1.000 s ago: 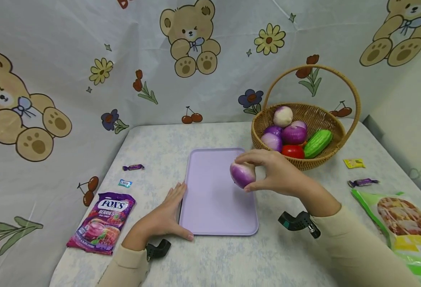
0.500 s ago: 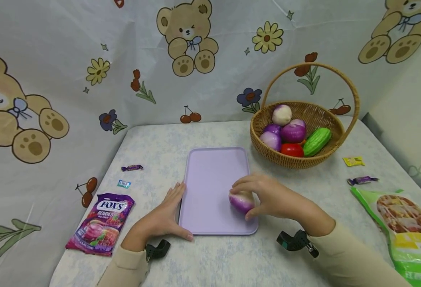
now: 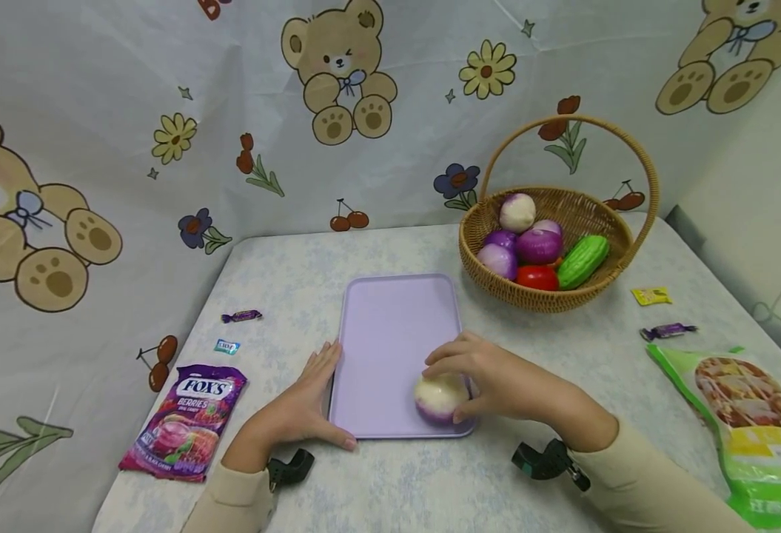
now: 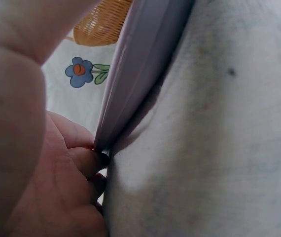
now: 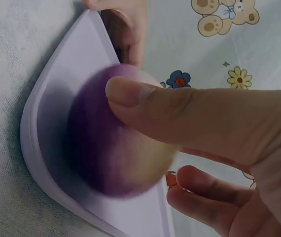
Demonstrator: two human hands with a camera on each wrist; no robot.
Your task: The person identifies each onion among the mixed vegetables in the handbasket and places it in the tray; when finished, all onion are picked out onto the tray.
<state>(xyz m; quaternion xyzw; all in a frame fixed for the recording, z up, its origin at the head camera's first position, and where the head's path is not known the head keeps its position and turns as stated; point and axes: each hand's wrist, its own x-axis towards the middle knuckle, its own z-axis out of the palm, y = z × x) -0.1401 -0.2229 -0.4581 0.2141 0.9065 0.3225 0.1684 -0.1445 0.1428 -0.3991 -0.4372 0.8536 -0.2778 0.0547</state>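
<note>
My right hand [image 3: 497,381] holds a purple-and-white onion [image 3: 435,400] between thumb and fingers, low over the near right corner of the lilac tray [image 3: 393,318]. In the right wrist view the thumb presses the side of the onion [image 5: 113,148], which is slightly blurred; whether it touches the tray is hard to tell. My left hand [image 3: 300,411] rests along the tray's left edge, thumb spread toward the near left corner. The left wrist view shows fingertips against the tray's rim [image 4: 125,84].
Behind and right of the tray stands a wicker basket [image 3: 543,300] with several onions, a tomato [image 3: 537,277] and a cucumber [image 3: 583,262]. A purple candy bag [image 3: 186,422] and two small candies lie left. A green food bag [image 3: 743,414] and two more candies lie right.
My right hand has brought the onion down and toward me, to the tray's near right corner. The onion has turned, showing more of its white side. The left hand stays at the edge.
</note>
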